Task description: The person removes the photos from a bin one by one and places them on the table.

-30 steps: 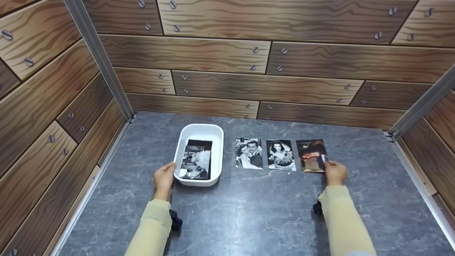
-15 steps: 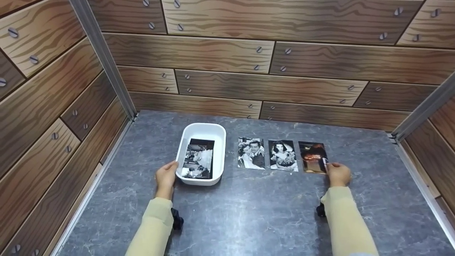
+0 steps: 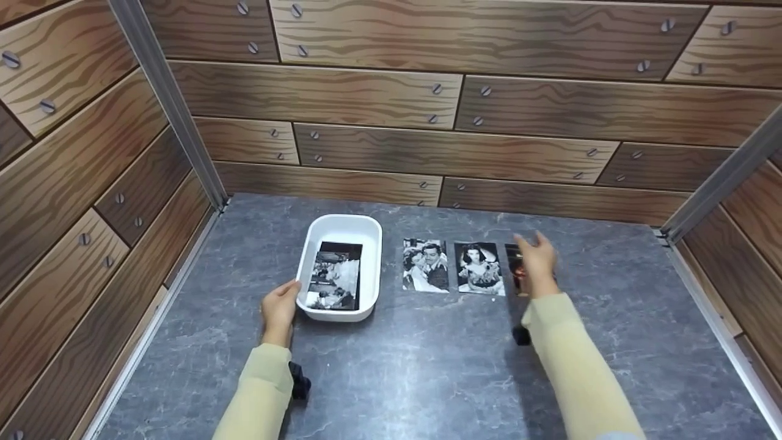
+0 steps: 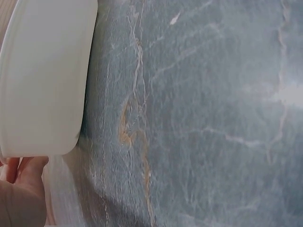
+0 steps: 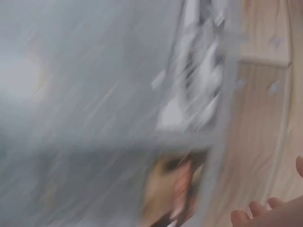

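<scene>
In the head view my left hand (image 3: 279, 309) holds the near left rim of a white plastic tub (image 3: 376, 269). Its fingers also show at the tub's edge (image 4: 42, 85) in the left wrist view. Inside the tub lie black-and-white photos (image 3: 334, 281), overlapping. To the right, a photo of a couple (image 3: 426, 266) and a photo of a seated woman (image 3: 479, 269) lie flat in a row. My right hand (image 3: 539, 263), fingers spread and holding nothing, is over a dark colour photo (image 3: 515, 275) and partly hides it. The right wrist view is blurred, with this colour photo (image 5: 173, 187) near the fingers.
The grey marbled tabletop (image 3: 397, 373) runs back to a wood-patterned wall (image 3: 366, 143). Side walls with metal corner posts (image 3: 177, 116) close it in on the left and right.
My right hand has let go at the colour photo's right edge and moved up and left over it, fingers spreading. The left hand stays on the tub's rim.
</scene>
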`<state>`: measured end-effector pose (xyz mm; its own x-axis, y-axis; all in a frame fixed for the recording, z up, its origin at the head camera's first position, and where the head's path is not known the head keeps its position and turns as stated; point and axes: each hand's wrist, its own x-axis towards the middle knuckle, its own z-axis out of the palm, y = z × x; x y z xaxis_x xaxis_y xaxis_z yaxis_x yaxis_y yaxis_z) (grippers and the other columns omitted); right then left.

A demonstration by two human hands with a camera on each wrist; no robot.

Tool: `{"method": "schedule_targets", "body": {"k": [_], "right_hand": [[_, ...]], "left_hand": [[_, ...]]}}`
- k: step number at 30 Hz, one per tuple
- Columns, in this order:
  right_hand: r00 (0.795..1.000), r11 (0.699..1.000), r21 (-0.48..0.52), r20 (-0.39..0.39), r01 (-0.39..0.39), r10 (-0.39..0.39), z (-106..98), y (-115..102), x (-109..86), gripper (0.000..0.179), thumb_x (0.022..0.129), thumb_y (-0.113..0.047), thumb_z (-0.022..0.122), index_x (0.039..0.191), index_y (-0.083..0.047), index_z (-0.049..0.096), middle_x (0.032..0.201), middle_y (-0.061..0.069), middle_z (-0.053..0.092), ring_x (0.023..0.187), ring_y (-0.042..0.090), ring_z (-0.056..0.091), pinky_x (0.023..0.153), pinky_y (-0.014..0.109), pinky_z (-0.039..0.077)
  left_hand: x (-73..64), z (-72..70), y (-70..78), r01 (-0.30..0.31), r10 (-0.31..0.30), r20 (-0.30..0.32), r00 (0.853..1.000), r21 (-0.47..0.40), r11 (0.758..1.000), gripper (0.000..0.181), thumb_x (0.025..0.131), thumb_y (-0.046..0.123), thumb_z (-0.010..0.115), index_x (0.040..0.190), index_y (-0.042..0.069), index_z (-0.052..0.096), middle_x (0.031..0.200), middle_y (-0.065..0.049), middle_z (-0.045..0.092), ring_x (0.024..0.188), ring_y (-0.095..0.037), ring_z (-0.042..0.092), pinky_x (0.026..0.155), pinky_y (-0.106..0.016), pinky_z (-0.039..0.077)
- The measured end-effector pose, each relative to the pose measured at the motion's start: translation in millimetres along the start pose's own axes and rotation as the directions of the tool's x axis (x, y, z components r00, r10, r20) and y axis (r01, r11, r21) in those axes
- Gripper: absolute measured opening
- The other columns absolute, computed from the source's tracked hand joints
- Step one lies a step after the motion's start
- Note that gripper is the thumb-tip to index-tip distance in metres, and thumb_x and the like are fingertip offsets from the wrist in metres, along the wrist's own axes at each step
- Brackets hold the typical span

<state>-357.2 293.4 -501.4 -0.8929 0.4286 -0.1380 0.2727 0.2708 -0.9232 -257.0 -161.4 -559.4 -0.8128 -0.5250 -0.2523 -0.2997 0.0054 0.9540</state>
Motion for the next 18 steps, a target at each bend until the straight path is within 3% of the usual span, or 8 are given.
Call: {"method": "schedule_targets", "body": {"k": [1,4,7,8,10,18], "right_hand": [[0.999,0.997,0.063,0.005,0.04,-0.04,9.8,1.5,3.7,0.072,0.092,-0.028,0.065,0.149,0.0,0.031,0.153,0.02,0.035,0.141,0.029,0.036,0.116,0.034,0.033],[0.996,0.981,0.187,0.066,0.042,-0.055,36.6,-16.3,-5.3,0.076,0.09,-0.028,0.068,0.15,-0.001,0.03,0.155,0.019,0.032,0.143,0.026,0.032,0.116,0.031,0.031],[0.99,0.972,0.228,0.117,0.054,-0.082,63.6,-35.7,-22.1,0.074,0.091,-0.025,0.067,0.149,0.002,0.03,0.153,0.022,0.034,0.142,0.028,0.034,0.117,0.032,0.031],[0.988,0.978,0.209,0.146,0.022,-0.054,71.7,-49.3,-35.2,0.071,0.093,-0.021,0.063,0.149,0.004,0.027,0.154,0.024,0.03,0.143,0.033,0.03,0.119,0.037,0.027],[0.98,0.971,0.238,0.189,0.021,-0.067,89.9,-59.8,-51.0,0.069,0.094,-0.019,0.062,0.149,0.005,0.027,0.153,0.025,0.031,0.143,0.034,0.031,0.119,0.039,0.027],[0.94,0.944,0.33,0.319,0.012,-0.124,161.6,-74.3,-106.3,0.069,0.092,-0.018,0.065,0.147,0.005,0.031,0.149,0.025,0.038,0.139,0.035,0.038,0.117,0.042,0.031]], "left_hand": [[0.1,-0.2,-0.4,-0.002,0.002,0.001,1.0,-0.009,1.0,0.038,0.093,0.018,0.06,0.122,-0.006,0.063,0.131,-0.024,0.058,0.13,-0.033,0.049,0.109,-0.04,0.041],[0.1,-0.2,-0.5,-0.006,0.006,-0.001,1.0,-0.029,1.0,0.037,0.093,0.016,0.06,0.122,-0.007,0.063,0.13,-0.024,0.058,0.129,-0.033,0.05,0.108,-0.04,0.041],[0.2,0.5,-0.2,-0.006,0.006,-0.006,1.0,-0.037,0.999,0.037,0.092,0.016,0.061,0.122,-0.008,0.063,0.13,-0.025,0.058,0.128,-0.033,0.05,0.108,-0.04,0.041],[0.1,0.5,-0.1,-0.005,0.005,-0.01,1.0,-0.034,0.999,0.037,0.093,0.016,0.061,0.121,-0.007,0.063,0.13,-0.024,0.058,0.128,-0.033,0.051,0.108,-0.04,0.041],[0.0,0.6,0.0,-0.004,0.004,-0.009,1.0,-0.036,0.999,0.037,0.093,0.016,0.061,0.122,-0.008,0.062,0.13,-0.025,0.058,0.128,-0.034,0.05,0.108,-0.04,0.041],[0.1,0.1,-1.0,0.001,-0.001,-0.001,1.0,-0.037,0.999,0.038,0.092,0.016,0.061,0.122,-0.008,0.062,0.13,-0.024,0.058,0.13,-0.033,0.049,0.109,-0.039,0.04]]}}
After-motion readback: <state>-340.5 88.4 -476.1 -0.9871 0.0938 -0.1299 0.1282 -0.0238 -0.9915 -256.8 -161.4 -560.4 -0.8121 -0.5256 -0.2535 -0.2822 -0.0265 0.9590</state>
